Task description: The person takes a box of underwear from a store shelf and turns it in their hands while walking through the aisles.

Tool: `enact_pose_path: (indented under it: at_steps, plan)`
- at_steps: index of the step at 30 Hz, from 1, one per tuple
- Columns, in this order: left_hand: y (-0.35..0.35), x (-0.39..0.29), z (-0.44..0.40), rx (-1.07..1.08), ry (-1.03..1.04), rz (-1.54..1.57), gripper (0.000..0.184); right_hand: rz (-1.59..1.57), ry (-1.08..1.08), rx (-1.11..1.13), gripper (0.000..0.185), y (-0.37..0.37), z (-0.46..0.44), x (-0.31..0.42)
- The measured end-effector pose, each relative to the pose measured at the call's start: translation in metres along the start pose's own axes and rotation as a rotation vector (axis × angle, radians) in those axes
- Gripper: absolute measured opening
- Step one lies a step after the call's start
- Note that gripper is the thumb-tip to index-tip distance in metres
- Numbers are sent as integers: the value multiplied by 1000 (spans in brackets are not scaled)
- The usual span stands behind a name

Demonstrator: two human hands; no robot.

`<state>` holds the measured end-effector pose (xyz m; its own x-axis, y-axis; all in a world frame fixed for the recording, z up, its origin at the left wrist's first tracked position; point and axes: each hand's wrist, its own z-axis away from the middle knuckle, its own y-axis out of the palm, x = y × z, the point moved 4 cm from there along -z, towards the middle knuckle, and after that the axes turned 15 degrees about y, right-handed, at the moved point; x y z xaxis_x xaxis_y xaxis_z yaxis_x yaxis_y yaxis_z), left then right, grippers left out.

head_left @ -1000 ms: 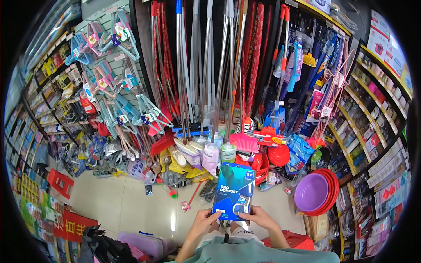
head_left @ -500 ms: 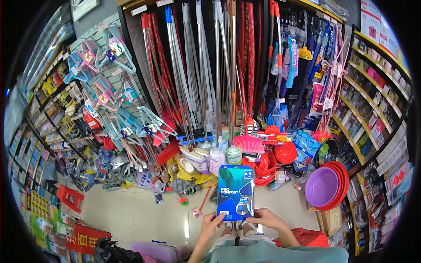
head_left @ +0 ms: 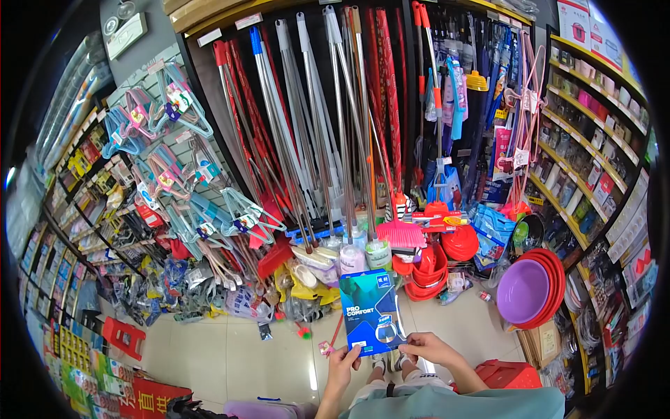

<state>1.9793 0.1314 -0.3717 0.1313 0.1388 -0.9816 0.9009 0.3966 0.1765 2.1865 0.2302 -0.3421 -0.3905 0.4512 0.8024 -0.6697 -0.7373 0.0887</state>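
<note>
A flat blue-and-green underwear package [head_left: 370, 311], printed "PRO COMFORT" with a picture of boxer briefs, is held upright in front of my body. My left hand [head_left: 342, 364] grips its lower left corner, thumb on the front. At the lower right corner, my right hand [head_left: 433, 348] pinches the clear edge of the package between thumb and fingers. The fingers behind the package are hidden. Beyond its top edge stand wrapped mop heads and a pink broom [head_left: 400, 234].
Mop and broom handles [head_left: 307, 119] line the rack ahead. Hangers [head_left: 178, 101] hang at left. A purple basin [head_left: 523, 292] in red ones stands at right, near shelves [head_left: 593, 153]. Red plastic stools [head_left: 124, 338] [head_left: 506, 375] are on the tiled floor [head_left: 230, 349].
The view has shifted slightly, and the package now leans a little to the left. A blue edge seen behind its top earlier no longer shows. Both hands keep their hold.
</note>
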Motion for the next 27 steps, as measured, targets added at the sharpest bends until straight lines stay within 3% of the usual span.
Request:
enact_pose_path:
  at_steps: [27]
  plan:
    - [1, -17, -2, 2, 56, -72, 38, -223, 65, -36, 28, 0, -7, -5]
